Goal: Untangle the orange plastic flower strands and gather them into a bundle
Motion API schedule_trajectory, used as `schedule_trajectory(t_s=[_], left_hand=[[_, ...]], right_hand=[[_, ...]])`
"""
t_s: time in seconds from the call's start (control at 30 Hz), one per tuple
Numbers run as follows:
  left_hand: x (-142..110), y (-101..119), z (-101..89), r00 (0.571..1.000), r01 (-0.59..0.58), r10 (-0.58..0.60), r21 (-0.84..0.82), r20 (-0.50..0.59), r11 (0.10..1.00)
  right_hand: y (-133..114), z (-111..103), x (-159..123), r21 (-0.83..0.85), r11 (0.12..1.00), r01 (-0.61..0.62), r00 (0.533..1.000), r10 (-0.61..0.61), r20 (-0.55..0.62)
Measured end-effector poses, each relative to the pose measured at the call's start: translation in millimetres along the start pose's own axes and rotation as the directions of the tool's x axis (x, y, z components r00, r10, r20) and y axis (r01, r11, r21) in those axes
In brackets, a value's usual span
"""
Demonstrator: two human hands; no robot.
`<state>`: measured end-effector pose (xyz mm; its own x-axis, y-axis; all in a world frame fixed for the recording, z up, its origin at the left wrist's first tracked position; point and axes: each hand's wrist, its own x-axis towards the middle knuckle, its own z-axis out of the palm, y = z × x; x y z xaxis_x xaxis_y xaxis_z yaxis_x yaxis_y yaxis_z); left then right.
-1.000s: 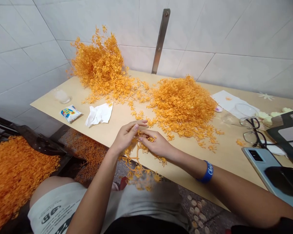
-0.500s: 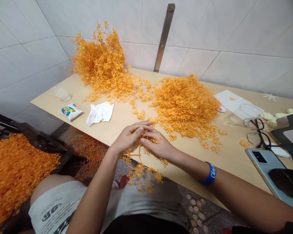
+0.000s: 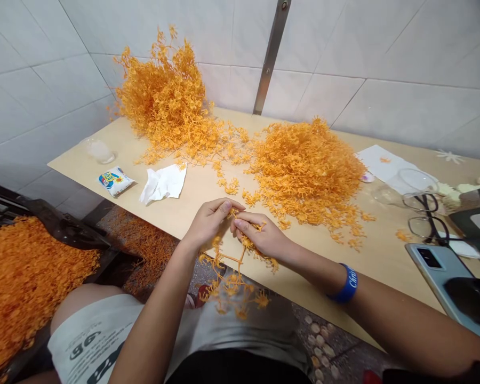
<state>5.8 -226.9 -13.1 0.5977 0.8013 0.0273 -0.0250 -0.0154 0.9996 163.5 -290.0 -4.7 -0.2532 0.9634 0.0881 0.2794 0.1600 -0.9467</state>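
My left hand (image 3: pixel 212 220) and my right hand (image 3: pixel 262 232) meet over the near edge of the table. Between them is an orange plastic flower sprig (image 3: pixel 234 280), its branching stems and small spiky heads hanging below my fingers over my lap. My left thumb and fingers pinch a piece near its top. The right hand is closed around more of the sprig, with heads poking out at the thumb and under the palm. Just beyond my hands lies a heap of loose orange flower pieces (image 3: pixel 308 165). A taller pile of branching orange sprigs (image 3: pixel 164 101) stands at the back left.
On the table (image 3: pixel 172 218) are a clear cup (image 3: pixel 100 150), a small snack packet (image 3: pixel 115 181) and crumpled white paper (image 3: pixel 164 184). Glasses (image 3: pixel 426 221) and a phone (image 3: pixel 436 272) lie at the right. Orange pieces fill a container (image 3: pixel 28 288) at lower left. A tiled wall stands behind.
My left hand has drawn slightly apart from my right, its fingers no longer overlapping the right hand as much. The hanging sprig has shifted slightly right. The view has tilted a little.
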Motion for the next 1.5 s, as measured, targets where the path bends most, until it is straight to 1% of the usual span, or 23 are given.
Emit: schedule_trajectory(t_s=[0.07, 0.13, 0.27, 0.3, 0.5, 0.63, 0.7, 0.77, 0.8, 0.83, 0.93, 1.1, 1.27, 1.37, 1.5], left_hand=[[1, -1, 1.8, 1.000, 0.023, -0.023, -0.036, -0.005, 0.999], [3, 1, 4.6, 0.999, 0.018, -0.020, -0.054, -0.033, 0.998], [8, 6, 10.9, 0.986, -0.016, 0.021, 0.031, -0.164, 0.999], [9, 6, 12.3, 0.983, -0.015, 0.022, 0.038, -0.183, 0.999], [11, 5, 22.0, 0.966, 0.003, -0.008, -0.020, -0.260, 1.000], [12, 5, 25.3, 0.957, 0.011, -0.041, -0.107, -0.288, 0.994], [15, 6, 21.9, 0.932, 0.005, -0.065, -0.165, -0.357, 0.986], [18, 7, 15.6, 0.888, -0.009, -0.101, -0.236, -0.449, 0.972], [20, 8, 12.3, 0.870, -0.015, -0.119, -0.267, -0.478, 0.963], [20, 9, 9.6, 0.862, -0.017, -0.131, -0.286, -0.490, 0.958], [16, 12, 6.8, 0.876, -0.012, -0.121, -0.272, -0.467, 0.962], [7, 10, 11.5, 0.896, -0.045, -0.063, -0.232, -0.439, 0.972], [6, 6, 9.7, 0.917, -0.048, -0.025, -0.170, -0.398, 0.984], [6, 7, 7.3, 0.925, -0.042, 0.004, -0.092, -0.380, 0.995], [7, 5, 5.1, 0.940, -0.008, 0.021, 0.041, -0.340, 0.999]], right_hand=[[0, 0, 0, 0.019, 1.000, -0.005, 1.000, 0.004, 0.016], [0, -2, 0, 0.037, 0.999, -0.005, 0.999, 0.004, 0.036], [1, -6, 2, 0.071, 0.997, 0.006, 0.998, -0.011, 0.063], [2, -7, 3, 0.079, 0.997, 0.009, 0.998, -0.015, 0.066], [8, -13, 7, 0.130, 0.991, 0.014, 0.996, -0.025, 0.081], [9, -16, 7, 0.157, 0.987, 0.030, 0.994, -0.045, 0.097], [7, -16, 3, 0.167, 0.985, 0.034, 0.989, -0.057, 0.137], [5, -15, -2, 0.173, 0.984, 0.033, 0.981, -0.065, 0.182], [4, -15, -4, 0.178, 0.984, 0.032, 0.980, -0.066, 0.189], [5, -15, -6, 0.186, 0.982, 0.032, 0.981, -0.067, 0.184], [8, -15, -7, 0.236, 0.971, 0.033, 0.987, -0.069, 0.143], [11, -16, -2, 0.291, 0.956, 0.029, 0.988, -0.072, 0.139], [12, -16, -2, 0.344, 0.939, 0.013, 0.991, -0.057, 0.119], [13, -16, -1, 0.376, 0.927, 0.005, 0.993, -0.047, 0.104], [10, -17, -1, 0.369, 0.929, 0.010, 0.999, -0.028, 0.044]])
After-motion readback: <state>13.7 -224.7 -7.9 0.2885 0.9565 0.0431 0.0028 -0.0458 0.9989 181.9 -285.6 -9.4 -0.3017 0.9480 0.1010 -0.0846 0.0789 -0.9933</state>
